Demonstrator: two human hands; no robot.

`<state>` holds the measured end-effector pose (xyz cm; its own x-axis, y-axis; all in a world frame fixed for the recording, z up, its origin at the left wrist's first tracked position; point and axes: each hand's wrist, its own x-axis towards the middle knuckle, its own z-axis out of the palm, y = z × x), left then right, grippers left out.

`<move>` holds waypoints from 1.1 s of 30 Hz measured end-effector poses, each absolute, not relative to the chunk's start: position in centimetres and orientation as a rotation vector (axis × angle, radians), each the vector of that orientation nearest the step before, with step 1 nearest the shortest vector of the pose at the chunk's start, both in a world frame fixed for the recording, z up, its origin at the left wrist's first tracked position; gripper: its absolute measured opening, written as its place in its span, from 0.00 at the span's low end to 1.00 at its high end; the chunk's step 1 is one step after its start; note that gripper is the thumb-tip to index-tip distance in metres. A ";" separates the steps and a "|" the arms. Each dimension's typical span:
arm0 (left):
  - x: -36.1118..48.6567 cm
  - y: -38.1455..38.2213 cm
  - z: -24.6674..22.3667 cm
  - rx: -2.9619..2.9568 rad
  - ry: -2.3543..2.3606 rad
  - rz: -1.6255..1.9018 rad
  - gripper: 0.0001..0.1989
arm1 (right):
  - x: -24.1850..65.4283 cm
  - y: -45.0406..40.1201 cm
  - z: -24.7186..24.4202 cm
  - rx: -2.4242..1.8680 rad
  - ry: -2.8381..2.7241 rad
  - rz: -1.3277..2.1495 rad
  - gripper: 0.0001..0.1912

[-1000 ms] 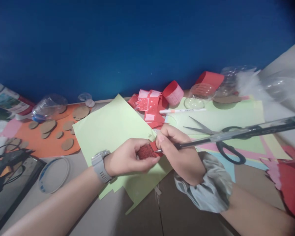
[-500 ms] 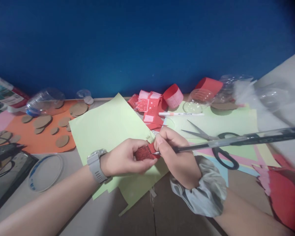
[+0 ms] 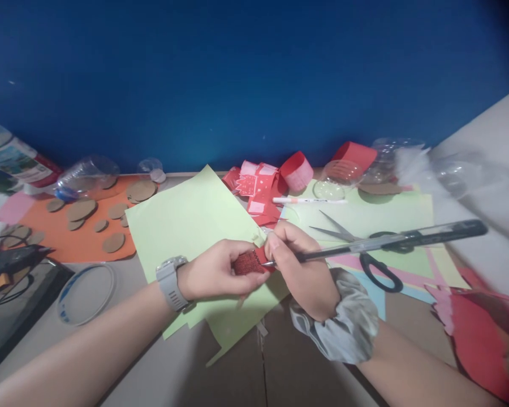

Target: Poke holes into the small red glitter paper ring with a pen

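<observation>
A small red paper piece (image 3: pixel 246 263) covered in fine dark pen marks is pinched in my left hand (image 3: pixel 214 271), thumb below and fingers above. My right hand (image 3: pixel 303 271) is closed round a clear-barrelled black pen (image 3: pixel 365 246), whose tip meets the unmarked red edge of that piece. The pen's back end points off to the right. Beneath both hands lies a light green paper sheet (image 3: pixel 190 215) with a cut lower edge. The lower fingers of my right hand are partly hidden.
Black-handled scissors (image 3: pixel 379 271) lie open on coloured paper at right. Behind my hands are red paper cutouts (image 3: pixel 263 186) and a white marker (image 3: pixel 309 200). Cardboard discs (image 3: pixel 81 210) rest on orange paper (image 3: pixel 68 249); a glue gun (image 3: pixel 12 260) and a clear ring (image 3: pixel 87 294) are at left.
The pen's back end has swung a little nearer and lower in view, its tip staying on the red paper. The camera view has shifted slightly; both grips are unchanged.
</observation>
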<state>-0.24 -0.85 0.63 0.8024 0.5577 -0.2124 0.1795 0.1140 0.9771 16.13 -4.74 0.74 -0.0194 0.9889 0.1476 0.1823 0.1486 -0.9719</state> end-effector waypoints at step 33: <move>-0.2 -0.9 0.7 1.441 0.630 0.310 0.09 | 16.1 -4.9 1.1 -1.231 -1.443 1.003 0.13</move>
